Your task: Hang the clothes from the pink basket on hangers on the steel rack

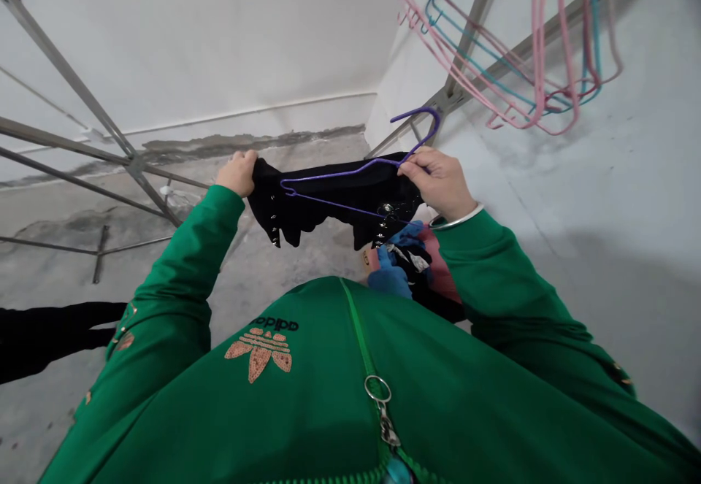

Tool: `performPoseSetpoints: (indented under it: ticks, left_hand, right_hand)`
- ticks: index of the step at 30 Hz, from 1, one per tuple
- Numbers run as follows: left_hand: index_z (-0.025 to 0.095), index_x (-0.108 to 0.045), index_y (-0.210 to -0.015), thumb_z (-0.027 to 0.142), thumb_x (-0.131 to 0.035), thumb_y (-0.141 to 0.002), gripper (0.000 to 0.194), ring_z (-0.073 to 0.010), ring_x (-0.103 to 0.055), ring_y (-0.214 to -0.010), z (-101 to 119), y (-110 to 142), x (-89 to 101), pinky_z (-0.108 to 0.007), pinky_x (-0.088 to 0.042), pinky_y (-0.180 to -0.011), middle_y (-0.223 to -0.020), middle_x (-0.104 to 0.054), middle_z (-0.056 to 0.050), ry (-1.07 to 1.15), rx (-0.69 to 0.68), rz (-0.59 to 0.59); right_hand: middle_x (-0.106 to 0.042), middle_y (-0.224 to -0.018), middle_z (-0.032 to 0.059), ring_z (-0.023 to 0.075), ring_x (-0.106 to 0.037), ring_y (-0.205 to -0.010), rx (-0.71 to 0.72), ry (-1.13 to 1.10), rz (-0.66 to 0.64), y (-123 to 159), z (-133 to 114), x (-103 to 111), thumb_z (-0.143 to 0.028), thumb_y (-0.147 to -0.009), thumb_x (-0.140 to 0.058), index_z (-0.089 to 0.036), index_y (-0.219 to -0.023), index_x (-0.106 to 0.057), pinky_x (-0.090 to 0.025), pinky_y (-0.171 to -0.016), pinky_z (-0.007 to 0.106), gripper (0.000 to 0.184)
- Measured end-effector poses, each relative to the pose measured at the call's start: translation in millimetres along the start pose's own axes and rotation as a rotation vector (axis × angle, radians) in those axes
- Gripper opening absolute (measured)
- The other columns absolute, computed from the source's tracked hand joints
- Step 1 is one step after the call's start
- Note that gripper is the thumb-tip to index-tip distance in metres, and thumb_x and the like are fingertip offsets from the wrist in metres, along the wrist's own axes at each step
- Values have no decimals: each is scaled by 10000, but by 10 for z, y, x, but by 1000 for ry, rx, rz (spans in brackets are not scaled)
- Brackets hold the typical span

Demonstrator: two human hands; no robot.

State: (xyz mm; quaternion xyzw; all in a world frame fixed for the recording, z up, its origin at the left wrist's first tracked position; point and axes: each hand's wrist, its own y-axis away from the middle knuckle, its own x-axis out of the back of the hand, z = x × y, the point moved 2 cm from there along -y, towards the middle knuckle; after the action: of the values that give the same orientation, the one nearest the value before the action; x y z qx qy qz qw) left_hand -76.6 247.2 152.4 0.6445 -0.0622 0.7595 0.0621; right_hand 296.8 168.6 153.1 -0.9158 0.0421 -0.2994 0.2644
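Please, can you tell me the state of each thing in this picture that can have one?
Left hand: closed on the garment's edge.
Right hand: closed on the hanger, near its hook.
Black garment: held up between both hands, studded edges hanging.
Purple hanger: lying against the garment, hook up.
Pink and blue hangers: hanging in a bunch.
Blue cloth: crumpled with other clothes below the right hand.

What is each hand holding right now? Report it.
Left hand: closed, holding the black garment.
Right hand: closed, holding the purple wire hanger.
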Motion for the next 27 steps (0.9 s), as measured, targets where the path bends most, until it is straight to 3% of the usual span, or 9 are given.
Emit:
performPoseSetpoints:
  ticks: [3, 6, 8, 12, 15, 19, 23, 27]
  left_hand:
    - [160, -579, -1023, 134, -615, -668, 358, -192, -574, -752, -96, -58, -69, -297, -481, -718, -786, -591, -40, 252, 86, -130]
    - [160, -592, -954, 187, -616, -694, 263, -143, -532, -622, -95, -80, -151, -252, -460, -622, -665, -555, 8, 509, 188, -117]
    - [150, -626, -942, 244, -623, -719, 242, -143, -539, -615, -52, -75, -205, -252, -461, -621, -648, -567, 7, 559, 202, -68]
    - [139, -715, -952, 364, -565, -806, 308, -203, -620, -786, 88, -48, -246, -296, -486, -763, -787, -681, -44, 437, 110, 40]
    - [170, -716, -1091, 396, -472, -877, 396, -256, -642, -947, 229, -19, -197, -341, -477, -862, -947, -721, -69, 309, 70, 44]
    - [229, -652, -1231, 396, -436, -912, 420, -280, -621, -1068, 465, 63, -79, -370, -457, -920, -1092, -707, -73, 194, 44, 30]
    - [263, -645, -1233, 397, -419, -927, 403, -275, -626, -1019, 712, 217, -44, -364, -469, -856, -1036, -701, -80, 117, -2, 22]
    - [237, -672, -1178, 380, -443, -916, 376, -332, -526, -1152, 895, 320, -125, -453, -414, -932, -1191, -594, -143, -15, -191, 177]
  right_hand:
    - [-635, -749, 33, 169, -608, -770, -59, -23, -6, 19, 73, 36, -288, -832, -591, -196, -679, -640, -491, -783, 342, 186]
    - [-634, -736, 31, 171, -606, -762, -101, -55, 7, 41, 148, 75, -284, -818, -601, -202, -677, -649, -487, -778, 339, 170]
    - [-630, -724, 28, 169, -603, -751, -123, -77, 15, 55, 180, 87, -281, -813, -605, -202, -673, -652, -482, -764, 334, 167]
    - [-623, -712, 23, 162, -595, -739, -164, -90, 2, 72, 195, 54, -280, -810, -607, -194, -660, -652, -476, -749, 326, 178]
    - [-625, -728, 23, 159, -598, -752, -160, -79, 20, 87, 173, -15, -280, -817, -600, -184, -673, -649, -476, -766, 326, 180]
    - [-632, -755, 31, 163, -599, -780, -159, -32, 71, 139, 139, -139, -290, -842, -572, -183, -689, -643, -483, -799, 330, 200]
    - [-623, -759, 39, 170, -591, -777, -140, -4, 125, 208, 93, -240, -339, -873, -554, -189, -703, -639, -488, -801, 339, 241]
    - [-607, -774, 43, 179, -579, -789, -92, -4, 211, 254, 17, -255, -373, -887, -550, -193, -725, -636, -490, -803, 357, 256]
